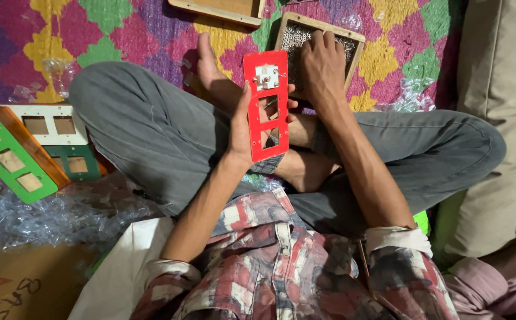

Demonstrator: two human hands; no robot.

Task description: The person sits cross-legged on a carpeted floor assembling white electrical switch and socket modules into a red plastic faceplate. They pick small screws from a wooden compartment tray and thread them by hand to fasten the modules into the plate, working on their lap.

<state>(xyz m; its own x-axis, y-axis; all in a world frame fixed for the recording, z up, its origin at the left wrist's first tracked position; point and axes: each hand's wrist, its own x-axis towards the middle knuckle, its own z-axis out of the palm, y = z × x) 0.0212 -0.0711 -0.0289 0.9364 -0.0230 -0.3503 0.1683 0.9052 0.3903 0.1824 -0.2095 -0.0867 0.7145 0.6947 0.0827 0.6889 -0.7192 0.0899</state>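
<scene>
While the person sits cross-legged on a patterned mat, a red rectangular plate stands upright above the crossed ankles, just in front of the shins. It has three square cut-outs in a column; the top one carries a small white fitting, the lower two are open. The left hand grips the plate along its left edge, thumb on the front face, fingertips showing through the lower openings from behind. The right hand reaches past the plate's upper right corner, fingers curled down into a shallow wooden tray of small silvery pieces; whether it pinches any I cannot tell. Another wooden frame lies beside the tray at the top edge.

Off by the left knee: a stack of similar plates, a white one, a light green one, a brown one and a dark green one, resting partly on crumpled clear bubble wrap. Brown cardboard lies below that. A beige cushion stands at the right.
</scene>
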